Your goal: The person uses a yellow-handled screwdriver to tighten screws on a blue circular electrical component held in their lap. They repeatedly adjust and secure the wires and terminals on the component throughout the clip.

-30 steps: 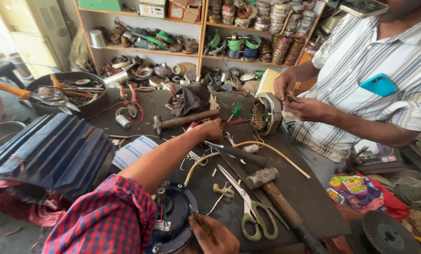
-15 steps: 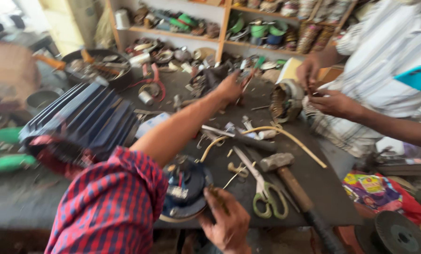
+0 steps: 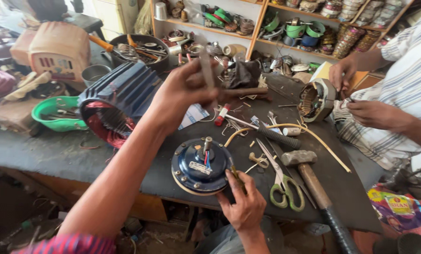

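Above the blue motor, the left hand, back from its far reach, now grips a thin metal tool; the right hand pinches a small piece at the motor's rim.

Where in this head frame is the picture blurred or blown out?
Head view: the raised left hand and the grey strip it holds are motion-blurred; the right hand and blue motor housing stay sharp; daylight washes out the top left corner.

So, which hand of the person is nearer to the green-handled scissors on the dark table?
The right hand: it rests just left of the green-handled scissors, beside the round blue motor cover. The left hand is raised farther away, up and left, holding a thin grey tool.
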